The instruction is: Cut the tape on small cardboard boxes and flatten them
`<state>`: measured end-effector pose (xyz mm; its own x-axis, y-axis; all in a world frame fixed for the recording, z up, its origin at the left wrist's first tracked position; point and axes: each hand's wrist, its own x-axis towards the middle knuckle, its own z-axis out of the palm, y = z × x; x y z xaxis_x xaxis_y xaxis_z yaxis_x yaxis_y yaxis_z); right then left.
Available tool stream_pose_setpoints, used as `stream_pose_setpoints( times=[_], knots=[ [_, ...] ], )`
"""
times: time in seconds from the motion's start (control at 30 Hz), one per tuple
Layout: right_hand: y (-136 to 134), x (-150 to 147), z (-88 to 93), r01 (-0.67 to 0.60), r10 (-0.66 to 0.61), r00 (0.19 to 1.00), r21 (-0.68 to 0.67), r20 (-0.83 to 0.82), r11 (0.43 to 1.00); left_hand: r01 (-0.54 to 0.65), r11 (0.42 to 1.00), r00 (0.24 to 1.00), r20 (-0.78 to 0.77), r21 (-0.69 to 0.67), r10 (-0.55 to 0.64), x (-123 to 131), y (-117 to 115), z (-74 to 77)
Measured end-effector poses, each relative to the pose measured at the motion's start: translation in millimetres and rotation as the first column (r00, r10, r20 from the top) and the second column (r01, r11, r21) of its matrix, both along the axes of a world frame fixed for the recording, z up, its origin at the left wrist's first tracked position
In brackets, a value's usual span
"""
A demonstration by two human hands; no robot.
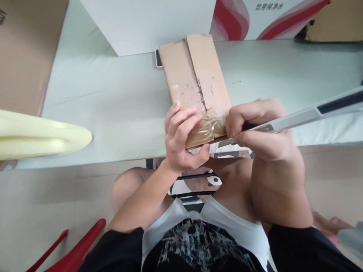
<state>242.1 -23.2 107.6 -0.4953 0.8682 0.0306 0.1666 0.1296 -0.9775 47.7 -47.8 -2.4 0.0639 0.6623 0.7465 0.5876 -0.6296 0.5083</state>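
A brown cardboard box (181, 71) lies at the front of the table, its near end at the table's edge. Torn cardboard runs along its middle seam, and crumpled clear tape (211, 122) covers the near end. My left hand (183, 139) grips the near left corner, fingers on top and thumb at the near side. In my right hand (263, 130) is a utility knife (300, 119), pinched close to its blade end. The blade meets the box's near right edge; how deep it sits I cannot tell. The knife's long light-grey handle points off to the right.
A large white carton (159, 22) with red waves stands behind the box. A dark-screened device (159, 59) is partly hidden beside it. Left are a pale yellow curved object (42, 136) and a brown carton (28, 49). Red legs (82, 249) show below on the floor.
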Motion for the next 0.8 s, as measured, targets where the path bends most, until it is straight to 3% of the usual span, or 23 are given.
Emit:
stream_pose_setpoints(
  times=[0.17, 0.27, 0.43, 0.47, 0.53, 0.63, 0.73, 0.8],
  knots=[
    [8, 6, -11.0, -0.075, 0.042, 0.956, -0.105, -0.29, 0.992, -0.022, 0.996, 0.998, 0.056, -0.092, 0.027, 4, -1, 4.7],
    [10, 7, -17.6, -0.127, 0.078, 0.931, -0.115, -0.358, 0.985, 0.001, 0.985, 0.986, 0.166, -0.17, 0.027, 6, 0, 5.5],
    [10, 8, -24.8, -0.17, 0.099, 0.885, -0.118, -0.455, 0.978, 0.015, 0.994, 0.961, 0.277, -0.105, 0.014, -3, 13, -5.2],
    [12, 9, -27.0, -0.102, 0.04, 0.888, -0.111, -0.458, 0.988, -0.012, 0.996, 0.953, 0.299, -0.09, 0.039, -7, 17, -6.9],
    [20, 11, -35.1, 0.157, -0.181, 0.883, -0.092, -0.434, 0.983, -0.06, 0.996, 0.914, 0.398, -0.061, 0.08, -15, 24, -7.5],
    [40, 15, -58.6, 0.516, -0.51, 0.788, -0.08, -0.346, 0.853, -0.095, 0.993, 0.807, 0.579, -0.066, 0.115, -31, 34, -1.7],
    [58, 18, -86.3, 0.653, -0.658, 0.753, -0.094, -0.037, 0.752, -0.148, 0.983, 0.737, 0.651, -0.109, 0.183, -47, 42, 6.7],
    [64, 18, -99.1, 0.663, -0.641, 0.727, -0.007, 0.245, 0.749, -0.197, 0.972, 0.741, 0.63, -0.127, 0.233, -56, 47, 9.8]
  ],
)
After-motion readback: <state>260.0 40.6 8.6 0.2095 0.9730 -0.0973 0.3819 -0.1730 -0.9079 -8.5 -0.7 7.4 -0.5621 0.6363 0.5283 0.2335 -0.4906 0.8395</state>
